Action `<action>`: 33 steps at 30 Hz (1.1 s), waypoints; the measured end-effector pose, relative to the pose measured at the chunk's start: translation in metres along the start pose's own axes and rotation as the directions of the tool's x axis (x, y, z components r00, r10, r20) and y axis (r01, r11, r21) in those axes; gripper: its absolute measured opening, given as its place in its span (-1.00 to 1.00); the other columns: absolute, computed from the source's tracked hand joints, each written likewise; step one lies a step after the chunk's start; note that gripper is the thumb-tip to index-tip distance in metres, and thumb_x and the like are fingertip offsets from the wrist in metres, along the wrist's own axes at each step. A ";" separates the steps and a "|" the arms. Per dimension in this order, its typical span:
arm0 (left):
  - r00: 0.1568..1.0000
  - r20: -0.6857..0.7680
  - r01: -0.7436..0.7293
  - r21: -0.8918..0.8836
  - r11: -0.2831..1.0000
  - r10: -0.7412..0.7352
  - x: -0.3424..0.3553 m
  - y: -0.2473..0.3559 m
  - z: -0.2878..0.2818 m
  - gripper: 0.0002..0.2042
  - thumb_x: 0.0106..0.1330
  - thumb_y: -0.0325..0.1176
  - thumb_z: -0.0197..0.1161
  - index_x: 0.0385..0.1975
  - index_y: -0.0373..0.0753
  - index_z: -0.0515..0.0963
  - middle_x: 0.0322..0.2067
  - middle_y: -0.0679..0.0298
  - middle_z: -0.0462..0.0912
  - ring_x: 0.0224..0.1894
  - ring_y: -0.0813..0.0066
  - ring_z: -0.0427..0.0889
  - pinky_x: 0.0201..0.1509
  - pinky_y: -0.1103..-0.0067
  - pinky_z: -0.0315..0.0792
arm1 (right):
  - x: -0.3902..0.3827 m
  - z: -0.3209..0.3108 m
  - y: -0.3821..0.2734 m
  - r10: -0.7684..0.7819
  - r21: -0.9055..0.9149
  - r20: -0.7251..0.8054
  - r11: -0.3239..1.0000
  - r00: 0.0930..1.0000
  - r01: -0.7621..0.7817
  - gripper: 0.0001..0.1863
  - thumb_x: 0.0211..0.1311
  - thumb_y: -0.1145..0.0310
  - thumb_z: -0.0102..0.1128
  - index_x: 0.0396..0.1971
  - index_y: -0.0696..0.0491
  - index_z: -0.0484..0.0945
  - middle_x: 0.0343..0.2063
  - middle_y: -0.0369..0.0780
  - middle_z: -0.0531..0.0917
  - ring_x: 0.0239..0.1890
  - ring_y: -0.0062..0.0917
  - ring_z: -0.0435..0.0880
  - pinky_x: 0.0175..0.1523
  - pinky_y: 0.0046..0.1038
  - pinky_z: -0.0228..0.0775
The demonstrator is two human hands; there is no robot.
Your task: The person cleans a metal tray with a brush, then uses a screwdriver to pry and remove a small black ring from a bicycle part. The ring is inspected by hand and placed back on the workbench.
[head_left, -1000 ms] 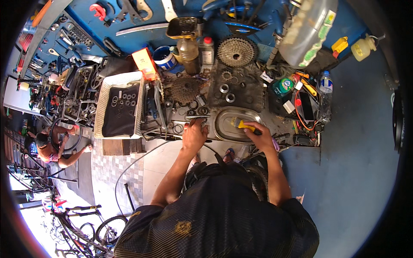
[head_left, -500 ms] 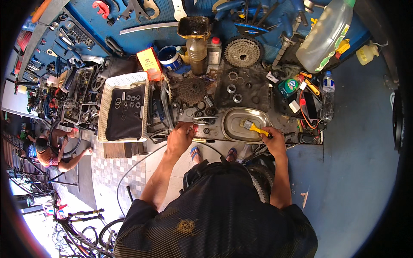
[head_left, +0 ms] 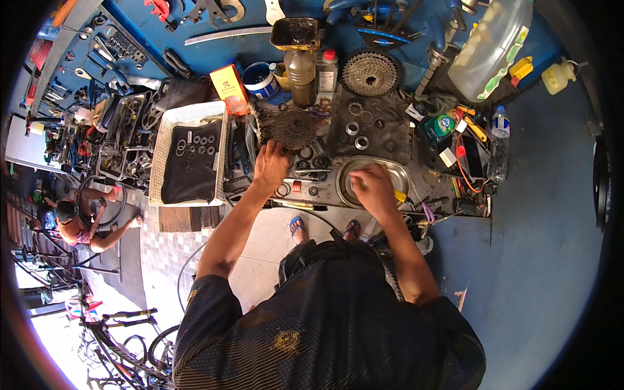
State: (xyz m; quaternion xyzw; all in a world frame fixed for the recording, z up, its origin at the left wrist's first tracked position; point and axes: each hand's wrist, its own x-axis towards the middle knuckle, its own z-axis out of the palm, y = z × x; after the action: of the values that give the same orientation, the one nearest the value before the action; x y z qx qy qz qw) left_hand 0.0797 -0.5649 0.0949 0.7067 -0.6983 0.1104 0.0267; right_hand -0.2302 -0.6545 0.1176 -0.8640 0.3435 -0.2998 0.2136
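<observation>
My left hand [head_left: 269, 170] reaches to the lower edge of the dark cassette [head_left: 292, 127], fingers bent and closed on something I cannot make out. Small rings and dark parts [head_left: 311, 166] lie just right of it. Over the oval metal tray [head_left: 344, 198] is my right hand [head_left: 372, 183], fingers loosely bent and apart, holding nothing visible. A yellow-handled brush [head_left: 399, 195] lies in the tray, partly behind that hand. Behind the tray, a dark mat [head_left: 390, 149] carries metal rings [head_left: 361, 142].
A white basket [head_left: 159, 185] of small parts stands left. Bottles [head_left: 301, 81], a large silver cassette [head_left: 369, 73] and a tool board [head_left: 240, 52] are behind. Cluttered tools [head_left: 468, 162] lie right. Another person [head_left: 75, 227] works at a wheel on the far left.
My left hand has moved up from the bench's front edge to the dark cassette. My right hand has let go of the brush and moved left over the tray.
</observation>
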 end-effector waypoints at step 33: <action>0.779 0.512 0.347 -0.833 -0.431 -0.362 0.009 0.087 -0.064 -0.69 0.53 -0.25 0.30 0.04 -0.39 0.67 -0.22 0.21 0.78 -0.24 0.50 0.77 -0.30 0.56 0.67 | 0.062 0.000 0.009 0.064 0.776 0.597 0.207 0.800 -0.596 -0.85 0.44 0.34 0.29 -0.11 0.07 0.67 -0.22 -0.38 0.65 -0.20 -0.69 0.50 -0.03 -0.53 0.32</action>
State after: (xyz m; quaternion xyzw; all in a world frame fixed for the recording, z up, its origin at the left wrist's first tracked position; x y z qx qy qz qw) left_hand -0.0139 -0.5630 0.1487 0.5878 -0.2235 -0.4899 0.6037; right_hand -0.1981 -0.7055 0.1352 -0.5077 0.2224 -0.1830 0.8119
